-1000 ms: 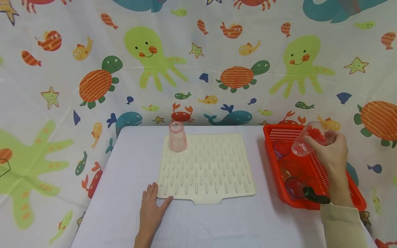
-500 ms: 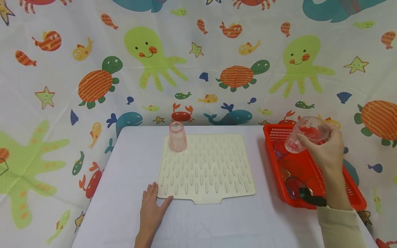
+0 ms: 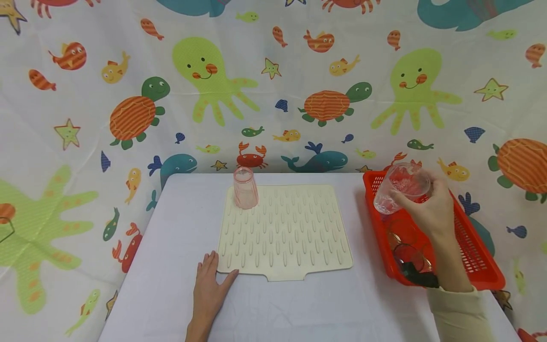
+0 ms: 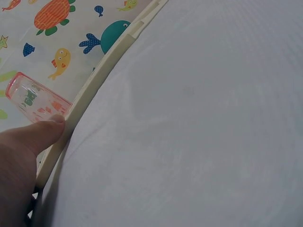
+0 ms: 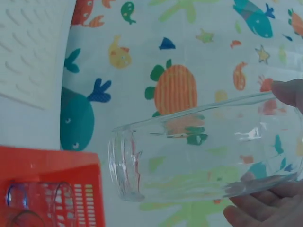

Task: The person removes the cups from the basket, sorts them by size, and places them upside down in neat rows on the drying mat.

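My right hand point(image 3: 433, 216) grips a clear drinking glass point(image 3: 390, 192) above the red basket point(image 3: 379, 240), tilted with its thick base toward the left. In the right wrist view the glass point(image 5: 199, 156) lies nearly sideways, thumb on one side and fingers on the other. My left hand point(image 3: 208, 287) rests at the near left corner of a cream ribbed drying board point(image 3: 284, 228), fingers relaxed. Its thumb point(image 4: 47, 130) touches the board's edge in the left wrist view. A pink-tinted glass point(image 3: 245, 194) stands upside down on the board's far left corner.
Several more glasses point(image 3: 406, 256) lie in the basket, partly hidden by my right arm. White cloth point(image 3: 333, 304) covers the table. Behind it hangs a curtain point(image 3: 265, 42) printed with sea animals.
My right hand has carried the clear glass leftward over the basket, toward its left rim. My left hand and the pink glass have stayed in place.
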Tool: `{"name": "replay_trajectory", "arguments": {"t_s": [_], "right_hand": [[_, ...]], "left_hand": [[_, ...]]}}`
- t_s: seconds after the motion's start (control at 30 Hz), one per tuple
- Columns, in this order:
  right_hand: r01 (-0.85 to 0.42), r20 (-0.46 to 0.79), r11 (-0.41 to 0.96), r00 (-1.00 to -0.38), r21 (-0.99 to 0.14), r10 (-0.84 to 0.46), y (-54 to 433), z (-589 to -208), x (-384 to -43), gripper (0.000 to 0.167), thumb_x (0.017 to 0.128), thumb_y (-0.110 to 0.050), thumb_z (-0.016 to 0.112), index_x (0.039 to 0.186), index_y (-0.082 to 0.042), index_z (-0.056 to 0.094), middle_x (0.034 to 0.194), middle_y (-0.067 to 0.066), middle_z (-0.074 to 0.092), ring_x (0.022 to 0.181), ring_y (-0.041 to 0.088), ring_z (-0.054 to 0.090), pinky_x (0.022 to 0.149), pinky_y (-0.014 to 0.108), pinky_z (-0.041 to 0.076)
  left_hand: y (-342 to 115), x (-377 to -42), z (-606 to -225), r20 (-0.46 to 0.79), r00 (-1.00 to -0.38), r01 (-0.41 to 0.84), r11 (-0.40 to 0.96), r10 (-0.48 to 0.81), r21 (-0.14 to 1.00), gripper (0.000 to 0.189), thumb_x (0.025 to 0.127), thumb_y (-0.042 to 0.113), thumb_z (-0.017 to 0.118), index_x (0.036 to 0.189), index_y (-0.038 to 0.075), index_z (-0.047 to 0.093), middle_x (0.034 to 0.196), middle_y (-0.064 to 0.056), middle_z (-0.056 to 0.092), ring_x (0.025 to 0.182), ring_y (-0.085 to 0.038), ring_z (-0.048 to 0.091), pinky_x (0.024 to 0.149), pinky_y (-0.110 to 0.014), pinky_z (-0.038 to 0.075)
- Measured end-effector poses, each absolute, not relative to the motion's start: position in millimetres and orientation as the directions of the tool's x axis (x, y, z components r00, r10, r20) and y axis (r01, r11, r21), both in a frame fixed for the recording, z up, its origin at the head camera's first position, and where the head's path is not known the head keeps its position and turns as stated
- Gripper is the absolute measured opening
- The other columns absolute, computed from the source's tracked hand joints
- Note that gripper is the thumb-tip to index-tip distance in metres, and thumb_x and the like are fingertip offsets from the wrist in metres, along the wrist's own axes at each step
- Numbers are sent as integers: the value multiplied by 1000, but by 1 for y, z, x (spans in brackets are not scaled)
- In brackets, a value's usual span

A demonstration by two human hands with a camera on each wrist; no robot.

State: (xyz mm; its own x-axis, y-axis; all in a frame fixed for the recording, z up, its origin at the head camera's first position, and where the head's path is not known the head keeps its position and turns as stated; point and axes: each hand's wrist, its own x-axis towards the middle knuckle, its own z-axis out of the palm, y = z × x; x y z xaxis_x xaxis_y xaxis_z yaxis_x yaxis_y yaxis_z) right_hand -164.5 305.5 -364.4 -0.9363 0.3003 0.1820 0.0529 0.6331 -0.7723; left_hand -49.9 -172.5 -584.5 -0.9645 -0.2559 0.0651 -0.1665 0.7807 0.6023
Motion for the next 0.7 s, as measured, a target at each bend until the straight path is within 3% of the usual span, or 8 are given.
{"name": "replay_trajectory", "arguments": {"t_s": [0.2, 0.47, 0.7], "right_hand": [[22, 177, 653, -955, -757, 238, 286, -366, -160, 90, 85, -39, 79, 155, -10, 31, 153, 17, 42, 136, 39, 42, 107, 67, 46], [-89, 232, 655, -963, -750, 135, 260, -372, -155, 87, 82, -34, 83, 150, -8, 37, 146, 18, 48, 131, 37, 46, 100, 68, 51], [-177, 252, 632, -967, -755, 31, 239, -381, -152, 83, 78, -28, 86, 146, -6, 42, 142, 17, 51, 130, 36, 47, 105, 69, 47]], "left_hand": [[-173, -50, -584, 65, -964, -166, 780, -256, 603, 92, 83, 49, 78, 147, -8, 43, 157, -23, 41, 152, -39, 28, 130, -48, 16], [-172, -50, -584, 69, -964, -164, 774, -258, 612, 89, 83, 46, 79, 146, -8, 44, 155, -23, 42, 151, -40, 29, 130, -48, 16], [-172, -50, -582, 63, -963, -167, 765, -261, 622, 87, 84, 45, 79, 145, -8, 45, 155, -23, 42, 151, -40, 29, 130, -50, 17]]}}
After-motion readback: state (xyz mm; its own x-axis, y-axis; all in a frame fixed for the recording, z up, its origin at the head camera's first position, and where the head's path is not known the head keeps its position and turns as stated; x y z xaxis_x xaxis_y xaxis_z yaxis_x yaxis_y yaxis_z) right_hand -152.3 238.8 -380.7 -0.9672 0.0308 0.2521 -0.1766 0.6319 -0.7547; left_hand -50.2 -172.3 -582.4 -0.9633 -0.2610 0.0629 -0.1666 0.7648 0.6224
